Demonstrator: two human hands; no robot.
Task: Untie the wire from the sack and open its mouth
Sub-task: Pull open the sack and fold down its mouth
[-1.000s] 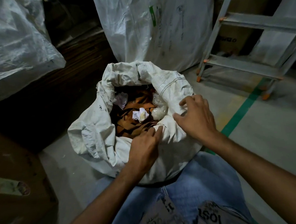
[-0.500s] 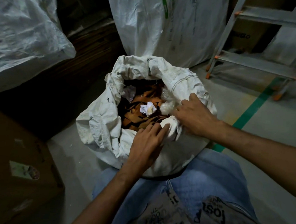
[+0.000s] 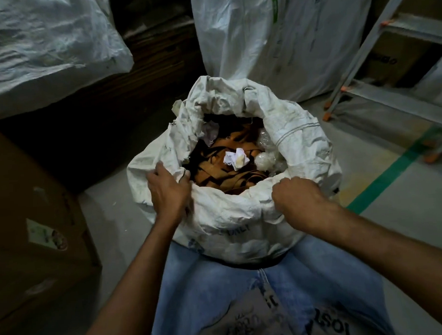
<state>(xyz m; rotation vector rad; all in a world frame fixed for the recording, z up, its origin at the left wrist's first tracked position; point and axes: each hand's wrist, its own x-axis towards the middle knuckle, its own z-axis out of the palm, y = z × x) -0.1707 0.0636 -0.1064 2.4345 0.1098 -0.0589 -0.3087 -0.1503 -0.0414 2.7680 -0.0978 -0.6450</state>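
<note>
A white woven sack (image 3: pixel 232 218) stands on the floor between my knees, its mouth wide and its rim rolled outward. Inside lie brown strips (image 3: pixel 214 167), crumpled paper (image 3: pixel 236 159) and clear plastic. My left hand (image 3: pixel 168 188) grips the rim at the near left. My right hand (image 3: pixel 297 199) is closed on the rim at the near right. I see no wire anywhere.
A cardboard box (image 3: pixel 33 228) stands close on the left. Large white sacks (image 3: pixel 272 36) stand behind, and another white sack (image 3: pixel 42 43) is at the upper left. A metal stepladder (image 3: pixel 388 63) stands at the right, beside a green floor line (image 3: pixel 389 174).
My hands have moved apart along the near rim, the left one to the left side, the right one further right. The sack's mouth is wider and the near rim is folded down.
</note>
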